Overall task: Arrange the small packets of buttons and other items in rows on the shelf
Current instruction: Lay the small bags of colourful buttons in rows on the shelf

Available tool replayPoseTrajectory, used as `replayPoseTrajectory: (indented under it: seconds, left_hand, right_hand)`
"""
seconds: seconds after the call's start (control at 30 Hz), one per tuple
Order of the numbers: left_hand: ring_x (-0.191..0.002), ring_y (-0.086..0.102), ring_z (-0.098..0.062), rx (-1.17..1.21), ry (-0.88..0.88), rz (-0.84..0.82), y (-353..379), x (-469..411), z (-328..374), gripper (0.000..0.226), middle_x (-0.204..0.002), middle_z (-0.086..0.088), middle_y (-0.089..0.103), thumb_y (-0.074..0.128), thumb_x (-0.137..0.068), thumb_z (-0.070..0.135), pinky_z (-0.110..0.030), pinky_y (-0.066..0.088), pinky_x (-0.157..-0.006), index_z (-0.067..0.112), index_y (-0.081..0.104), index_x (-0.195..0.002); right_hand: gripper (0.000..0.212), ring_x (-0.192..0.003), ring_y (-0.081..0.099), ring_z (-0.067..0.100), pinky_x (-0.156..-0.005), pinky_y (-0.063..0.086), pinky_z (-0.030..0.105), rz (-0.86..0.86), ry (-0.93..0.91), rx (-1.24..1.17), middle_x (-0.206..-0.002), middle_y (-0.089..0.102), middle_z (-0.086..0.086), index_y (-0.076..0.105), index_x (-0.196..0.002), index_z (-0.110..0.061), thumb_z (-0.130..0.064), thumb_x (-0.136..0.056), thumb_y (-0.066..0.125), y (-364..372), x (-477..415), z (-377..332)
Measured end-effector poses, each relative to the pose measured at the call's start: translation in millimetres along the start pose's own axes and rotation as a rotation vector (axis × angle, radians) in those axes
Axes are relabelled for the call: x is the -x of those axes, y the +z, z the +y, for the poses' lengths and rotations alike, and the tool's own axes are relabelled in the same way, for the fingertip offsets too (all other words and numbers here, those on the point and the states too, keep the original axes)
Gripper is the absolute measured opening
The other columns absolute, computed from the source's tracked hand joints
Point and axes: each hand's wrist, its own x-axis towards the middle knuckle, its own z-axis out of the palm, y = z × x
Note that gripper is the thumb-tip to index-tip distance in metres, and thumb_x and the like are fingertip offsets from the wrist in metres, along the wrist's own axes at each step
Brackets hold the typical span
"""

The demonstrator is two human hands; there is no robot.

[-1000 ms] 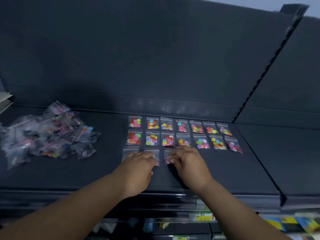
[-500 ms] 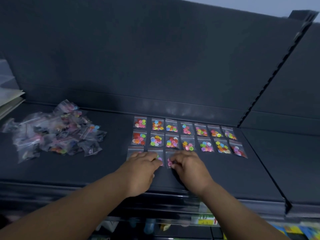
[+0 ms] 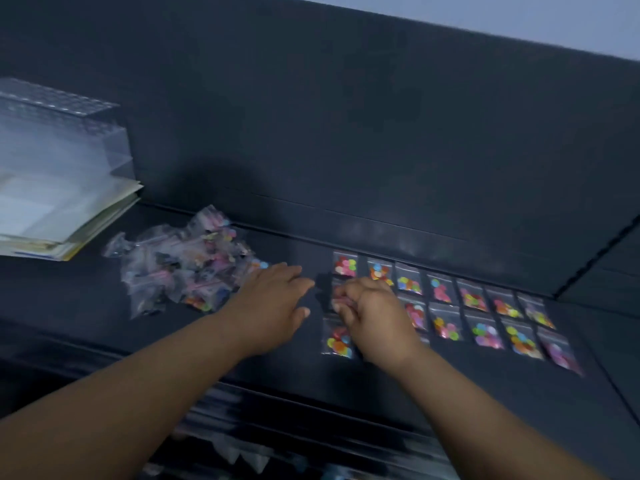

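Small clear packets of coloured buttons (image 3: 485, 332) lie in rows on the dark shelf (image 3: 485, 393), right of centre. One front-row packet (image 3: 338, 341) shows just left of my right wrist. My right hand (image 3: 374, 311) hovers over the left end of the rows, fingers bent, tips on a middle-row packet; it hides the packets under it. A loose pile of packets (image 3: 187, 268) lies to the left. My left hand (image 3: 273, 299) is flat with straight fingers, beside the pile's right edge, holding nothing.
A stack of papers and folders (image 3: 69, 220) with a clear plastic box (image 3: 59, 133) behind it sits at the far left. The dark back panel (image 3: 311, 133) rises behind the shelf. A slotted upright (image 3: 595, 258) bounds the shelf on the right.
The view has swung left and tilted. My left hand has left the front row and moved left toward the pile. My right hand has shifted to the rows' left end.
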Motion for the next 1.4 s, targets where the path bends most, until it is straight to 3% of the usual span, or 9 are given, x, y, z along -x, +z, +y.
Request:
replayPoseTrajectory:
  seconds: [0.2,0.33,0.47,0.6,0.77,0.93,1.2,1.3,1.4]
  left_hand:
    - [-0.122,0.051,-0.03,-0.009,-0.105,0.135,-21.1,14.1,-80.5,0.071,-0.13,-0.008,0.056,0.023,-0.075,0.054,-0.044,0.04,-0.101,0.02,0.056,-0.128]
    - [-0.122,0.049,-0.029,-0.02,-0.241,0.12,-36.7,19.5,-128.3,0.073,-0.132,-0.008,0.054,0.022,-0.073,0.053,-0.04,0.04,-0.101,0.019,0.054,-0.13]
    - [-0.122,0.048,-0.024,0.002,-0.3,0.117,-44.6,11.5,-168.1,0.047,-0.133,-0.003,0.051,0.047,-0.09,0.042,-0.036,0.04,-0.098,0.022,0.048,-0.133]
    - [-0.116,0.052,-0.027,0.058,-0.317,0.103,-49.1,-13.2,-196.7,0.039,-0.124,-0.005,0.055,0.049,-0.09,0.042,-0.04,0.043,-0.096,0.022,0.053,-0.123]
    - [-0.108,0.054,-0.029,0.145,-0.365,0.074,-50.4,-50.5,-216.2,0.039,-0.122,-0.009,0.055,0.048,-0.091,0.036,-0.037,0.044,-0.091,0.021,0.052,-0.127]
    - [-0.095,0.058,-0.029,0.26,-0.425,0.037,-45.3,-84.0,-228.9,0.031,-0.11,-0.009,0.063,0.045,-0.092,0.034,-0.033,0.044,-0.076,0.015,0.055,-0.115]
    - [-0.095,0.062,-0.029,0.491,-0.54,-0.053,-40.2,-125.3,-236.1,0.045,-0.1,-0.01,0.066,0.058,-0.085,0.052,-0.029,0.043,-0.074,0.008,0.065,-0.09]
    - [-0.095,0.066,-0.028,0.514,-0.542,-0.088,-34.5,-130.1,-238.0,0.031,-0.097,-0.009,0.071,0.069,-0.08,0.036,-0.032,0.051,-0.084,0.008,0.07,-0.094]
    - [-0.076,0.068,-0.03,0.732,-0.562,-0.069,-33.9,-129.6,-237.2,0.007,-0.078,-0.019,0.069,0.068,-0.079,0.007,-0.03,0.054,-0.069,0.001,0.068,-0.083]
  right_hand:
    - [0.028,-0.113,0.048,0.023,-0.094,0.036,0.023,-0.086,-0.034,-0.064,-0.121,0.059,0.003,0.062,-0.118,-0.017,-0.026,-0.092,0.056,35.2,-53.6,-50.4]
    - [0.027,-0.109,0.054,0.026,-0.09,0.04,0.025,-0.089,0.135,-0.132,-0.12,0.057,0.007,0.061,-0.117,-0.016,-0.026,-0.093,0.053,59.3,-90.1,-67.3]
    - [0.034,-0.109,0.056,0.029,-0.084,0.041,0.026,-0.182,0.332,-0.069,-0.125,0.055,0.012,0.057,-0.121,-0.014,-0.033,-0.093,0.051,80.5,-122.5,-63.6]
    - [0.036,-0.103,0.057,0.03,-0.08,0.041,0.027,-0.31,0.393,-0.01,-0.116,0.054,0.012,0.061,-0.108,-0.014,-0.044,-0.087,0.059,94.4,-141.2,-65.6]
    - [0.028,-0.088,0.059,0.023,-0.069,0.04,0.023,-0.307,0.408,-0.086,-0.096,0.06,0.006,0.047,-0.065,-0.025,-0.035,-0.083,0.066,102.4,-153.8,-73.2]
    - [0.025,-0.053,0.051,0.005,-0.051,0.039,0.02,-0.199,0.532,-0.437,-0.059,0.054,-0.003,0.052,-0.065,-0.015,-0.008,-0.075,0.073,99.1,-158.0,-81.9]
    - [0.02,-0.066,0.054,0.012,-0.063,0.044,0.024,-0.089,0.727,-0.943,-0.074,0.062,-0.002,0.056,-0.084,-0.016,0.0,-0.08,0.068,90.2,-157.9,-84.8]
    - [0.018,-0.063,0.054,0.009,-0.058,0.043,0.02,-0.068,0.731,-0.958,-0.074,0.063,-0.003,0.058,-0.084,-0.016,-0.001,-0.081,0.067,87.3,-160.0,-83.4]
    - [0.016,-0.063,0.053,0.008,-0.055,0.042,0.018,-0.057,0.733,-0.973,-0.075,0.062,-0.001,0.059,-0.084,-0.016,-0.001,-0.082,0.066,87.5,-162.1,-84.6]
